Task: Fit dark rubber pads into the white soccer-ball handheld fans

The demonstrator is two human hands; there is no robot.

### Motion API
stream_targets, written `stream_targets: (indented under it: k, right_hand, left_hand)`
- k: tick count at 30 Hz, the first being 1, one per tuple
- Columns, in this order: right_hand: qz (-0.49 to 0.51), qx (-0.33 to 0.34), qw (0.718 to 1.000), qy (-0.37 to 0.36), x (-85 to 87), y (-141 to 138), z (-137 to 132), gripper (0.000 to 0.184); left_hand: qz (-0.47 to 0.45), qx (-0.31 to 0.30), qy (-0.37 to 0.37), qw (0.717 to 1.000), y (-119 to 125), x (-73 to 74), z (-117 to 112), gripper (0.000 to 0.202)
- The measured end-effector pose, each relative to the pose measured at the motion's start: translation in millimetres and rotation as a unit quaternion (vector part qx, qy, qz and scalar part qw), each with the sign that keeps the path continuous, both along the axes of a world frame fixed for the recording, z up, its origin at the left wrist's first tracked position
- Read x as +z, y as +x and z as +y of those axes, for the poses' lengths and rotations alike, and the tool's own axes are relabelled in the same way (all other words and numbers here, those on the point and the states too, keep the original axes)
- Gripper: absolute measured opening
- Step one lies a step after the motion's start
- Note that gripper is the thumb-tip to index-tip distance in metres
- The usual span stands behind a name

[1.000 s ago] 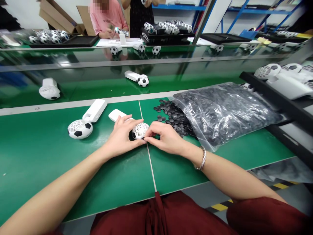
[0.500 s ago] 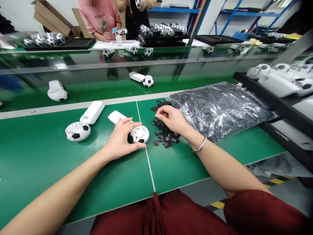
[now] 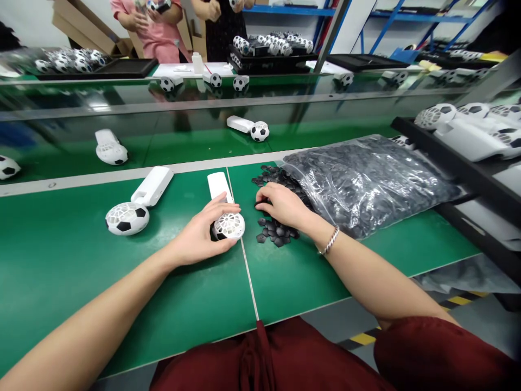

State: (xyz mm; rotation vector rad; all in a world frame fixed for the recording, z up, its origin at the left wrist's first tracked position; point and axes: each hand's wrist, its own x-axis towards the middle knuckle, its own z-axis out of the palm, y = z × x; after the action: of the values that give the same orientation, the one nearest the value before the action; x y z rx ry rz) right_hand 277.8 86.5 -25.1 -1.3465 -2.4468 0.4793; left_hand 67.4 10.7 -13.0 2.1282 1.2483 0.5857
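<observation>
One soccer-ball hand fan [image 3: 228, 226] sits cupped in the left hand [image 3: 198, 237], fingers curved firmly over its white plastic lattice in a clear grasp. It stands on a smooth green bench mat [image 3: 61, 271], just beside the mat's thin seam line [image 3: 248, 277]. Its round cage lies nearest the person, and its flat, rounded white handle [image 3: 217, 186] points directly away, the long axis running almost along the seam. The right hand [image 3: 283, 206] lies curled on a heap of small matte black hexagonal patches [image 3: 279, 234], its fingertips too buried to show whether they pinch one. A glossy clear plastic bag [image 3: 366, 187], packed with more patches, touches the heap. Farther left, a second fan [image 3: 127, 218] lies with black patches on its cage, its handle [image 3: 151, 186] angled up and right.
</observation>
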Motion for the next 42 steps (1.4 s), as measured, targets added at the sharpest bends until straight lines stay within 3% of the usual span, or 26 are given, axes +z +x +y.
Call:
stream_targets:
  k: [6,12,19,27,31,34,39,42]
  right_hand:
    - [0.147,0.141,0.979,-0.016,14.4,-1.9,-17.2,0.005]
    - [0.175,0.243,0.953,-0.04,18.4,-10.2,-35.4,0.006]
    - [0.206,0.211,0.953,-0.071,12.8,-17.9,-41.7,0.004]
    - [0.284,0.142,0.925,-0.211,4.7,-24.6,-40.7,0.012]
    - [0.279,0.129,0.923,-0.232,4.7,-25.6,-42.0,0.013]
    - [0.248,0.138,0.938,-0.196,7.3,-23.6,-45.3,0.011]
    - [0.163,0.239,0.957,-0.005,12.5,-19.3,-50.4,0.008]
    - [0.12,0.261,0.958,0.023,11.8,-17.8,-51.7,0.011]
  left_hand:
    - [-0.04,0.054,-0.004,0.998,-5.3,-6.9,2.0,0.052]
    - [-0.016,0.041,0.003,0.999,-4.6,-7.5,1.2,0.054]
    - [0.005,0.02,0.014,1.0,-0.2,-3.9,0.4,0.055]
    - [-0.001,0.018,-0.001,1.0,0.4,-4.1,0.2,0.049]
    - [-0.008,0.016,-0.001,1.0,0.1,-4.7,1.1,0.047]
    - [-0.01,0.02,0.002,1.0,-0.2,-4.8,2.0,0.05]
    - [-0.022,0.001,0.005,1.0,-2.9,-7.3,3.7,0.055]
    - [-0.028,-0.005,0.003,1.0,-5.0,-9.1,4.3,0.063]
